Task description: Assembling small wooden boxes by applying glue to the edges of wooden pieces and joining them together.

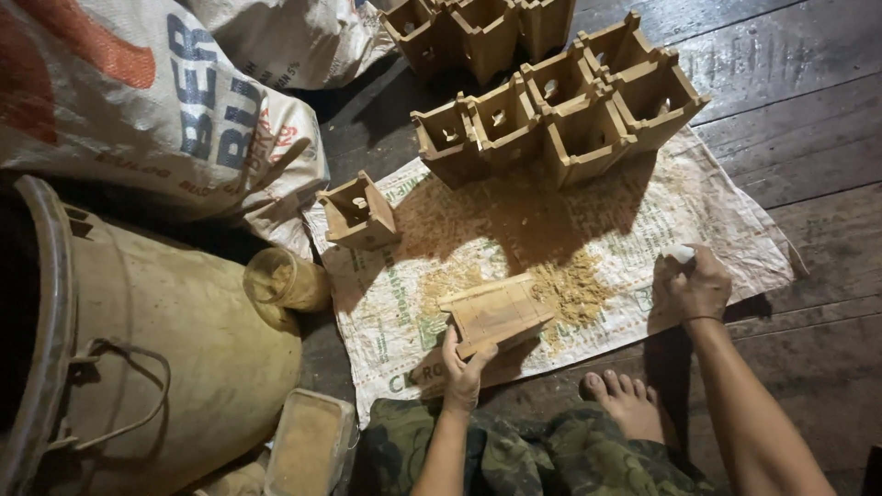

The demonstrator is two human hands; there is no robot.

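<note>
Okay, left to right: a big dented yellowish metal bucket with a wire handle [138,340] sits far left, printed white woven sacks [156,101] piled behind it, a small sawdust-caked jar [283,280] at its side and a clear plastic tub of sawdust [310,444] near the bottom edge. On the printed woven mat [735,248] lies one loose square open-topped wooden box [358,213], apart from the row of matching wooden boxes [560,115] stacked further back. Your left hand [464,372] is curled on the near edge of a flat slatted wooden piece [496,314], holding it tilted over the sawdust pile [570,289] at mat centre. Your right hand [695,285] is closed around a small white lump [680,252], resting at the mat's right side. Judging by this, you're mid-way through working this one wooden piece with sawdust shed under it; next move likely calls for bringing the right hand over while the left keeps the piece steady. Hard to tell: what the white lump is, the wooden piece's underside, and the bucket's contents. Your bare foot [627,393] and camouflage trousers [514,455] are cut off at the frame bottom.
</note>
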